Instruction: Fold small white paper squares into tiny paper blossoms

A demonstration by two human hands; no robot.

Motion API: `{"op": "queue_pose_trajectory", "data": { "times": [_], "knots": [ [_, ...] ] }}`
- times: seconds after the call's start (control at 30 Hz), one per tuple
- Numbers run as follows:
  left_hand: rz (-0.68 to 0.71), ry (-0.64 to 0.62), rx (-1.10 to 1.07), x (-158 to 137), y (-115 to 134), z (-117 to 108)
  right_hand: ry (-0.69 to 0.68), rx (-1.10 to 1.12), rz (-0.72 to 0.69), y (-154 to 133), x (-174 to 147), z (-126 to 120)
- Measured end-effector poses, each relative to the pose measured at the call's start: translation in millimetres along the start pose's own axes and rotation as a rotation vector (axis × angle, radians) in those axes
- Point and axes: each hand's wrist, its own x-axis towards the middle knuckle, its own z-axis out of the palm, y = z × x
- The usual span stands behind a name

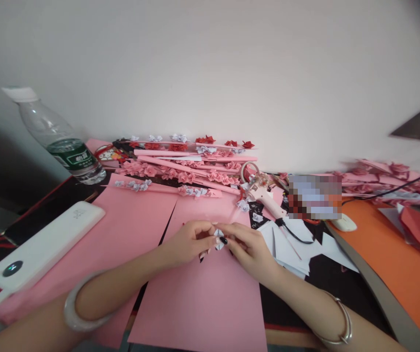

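Observation:
A small folded white paper piece (218, 239) is pinched between the fingertips of both hands, over a pink paper sheet (202, 303). My left hand (193, 240) comes in from the left and closes thumb and fingers on its left side. From the other side, my right hand (247, 247) grips it too, a dark-nailed thumb against its front. The fingers hide part of the paper, so its full shape cannot be made out. Just beyond the hands lie a small white paper flower (257, 217) and a pale glue gun (264, 196).
Paper flower stems (180, 171) lie piled along the wall. At left are a water bottle (76, 156) and a white power bank (48, 244). White paper scraps (290, 244), a white mouse (344, 223) and orange paper (389, 244) spread to the right.

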Motion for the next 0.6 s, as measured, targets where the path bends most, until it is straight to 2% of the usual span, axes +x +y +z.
{"op": "queue_pose_trajectory", "data": {
  "times": [0.27,0.47,0.6],
  "knots": [
    [0.027,-0.031,-0.036,-0.5,2.4,0.3,0.044,-0.138,-0.031,0.6,-0.1,-1.2],
    [0.000,-0.052,-0.045,-0.3,2.1,-0.1,-0.048,-0.215,-0.043,-0.5,1.9,-3.8],
    [-0.016,-0.066,-0.053,0.0,2.9,-0.3,-0.158,-0.287,-0.059,-0.1,3.5,-5.5]
  ]
}}
